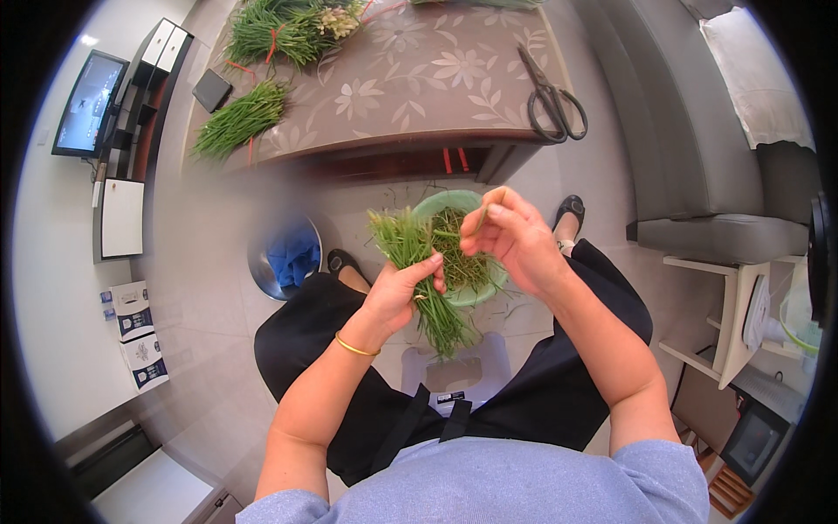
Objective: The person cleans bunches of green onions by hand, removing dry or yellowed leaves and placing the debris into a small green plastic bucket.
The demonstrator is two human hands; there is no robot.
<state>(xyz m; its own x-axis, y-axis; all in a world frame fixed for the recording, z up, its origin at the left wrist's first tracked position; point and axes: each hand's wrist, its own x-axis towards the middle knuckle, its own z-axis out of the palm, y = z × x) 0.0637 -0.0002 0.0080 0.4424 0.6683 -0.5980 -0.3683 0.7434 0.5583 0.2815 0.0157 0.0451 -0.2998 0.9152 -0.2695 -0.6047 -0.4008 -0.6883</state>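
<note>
My left hand (407,287) grips a bunch of green chives (406,239) around its middle, the pale ends pointing up and away from me. Just to the right, my right hand (507,236) pinches a thin green blade between thumb and fingertips. Beneath both hands a pale green basin (452,196) on the floor holds loose green and brownish trimmings (461,262). On the patterned tabletop, a smaller bundle of chives (242,118) lies at the left edge, and a larger pile (281,33) tied with red string is behind it.
Large black-handled scissors (553,105) overhang the table's (419,124) near right edge. A dark flat object (212,90) lies at its left edge. A metal bowl (262,262) with blue cloth is left of my foot. A plastic stool (491,367) is between my legs; a grey sofa (681,131) is at right.
</note>
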